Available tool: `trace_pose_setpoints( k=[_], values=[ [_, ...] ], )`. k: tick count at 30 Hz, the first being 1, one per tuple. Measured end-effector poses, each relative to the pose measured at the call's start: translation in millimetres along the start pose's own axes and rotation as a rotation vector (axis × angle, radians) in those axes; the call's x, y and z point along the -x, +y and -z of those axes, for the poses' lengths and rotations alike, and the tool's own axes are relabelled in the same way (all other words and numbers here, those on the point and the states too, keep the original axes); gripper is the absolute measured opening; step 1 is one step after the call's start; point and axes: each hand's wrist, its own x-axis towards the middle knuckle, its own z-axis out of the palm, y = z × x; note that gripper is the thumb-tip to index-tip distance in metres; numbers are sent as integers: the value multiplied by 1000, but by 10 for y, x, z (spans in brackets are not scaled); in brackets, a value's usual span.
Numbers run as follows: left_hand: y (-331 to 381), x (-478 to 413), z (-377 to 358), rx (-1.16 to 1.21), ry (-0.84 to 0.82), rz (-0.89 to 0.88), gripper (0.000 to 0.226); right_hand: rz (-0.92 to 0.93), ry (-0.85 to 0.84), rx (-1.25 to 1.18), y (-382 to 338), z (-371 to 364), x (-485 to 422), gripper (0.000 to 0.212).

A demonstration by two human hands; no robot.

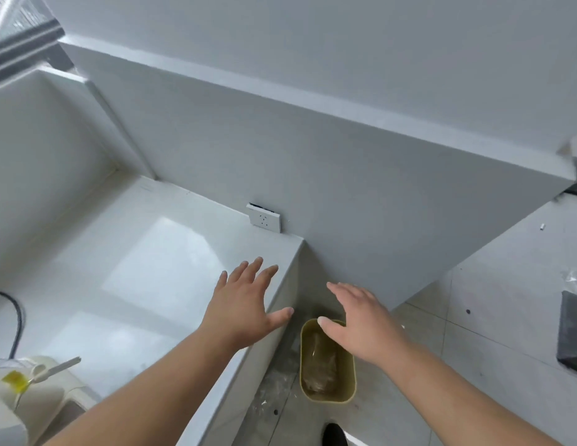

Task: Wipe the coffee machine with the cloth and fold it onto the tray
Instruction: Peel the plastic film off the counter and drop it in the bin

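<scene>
A cream-white coffee machine (29, 394) shows partly at the bottom left on the white counter (145, 259), with a yellow tag and a white lever on top. My left hand (245, 304) hovers flat over the counter's right edge, fingers spread, holding nothing. My right hand (361, 320) is spread open past the counter's end, above an olive-green bin (348, 386) on the floor. No cloth or tray is in view.
A white wall socket (264, 217) sits on the grey wall behind the counter. A black cable (18, 317) curves at the far left. The bin holds a clear bag. A dark object (572, 333) lies on the tiled floor at right. A black shoe tip (334, 434) shows below.
</scene>
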Motion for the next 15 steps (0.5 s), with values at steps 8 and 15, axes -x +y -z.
trace_pose_setpoints(
  k=[8, 15],
  values=[
    [239, 278, 921, 112, 136, 22, 95, 134, 115, 11, -492, 794, 44, 75],
    [235, 585, 1532, 107, 275, 4, 94, 251, 215, 23, -938, 1303, 215, 75]
  ],
)
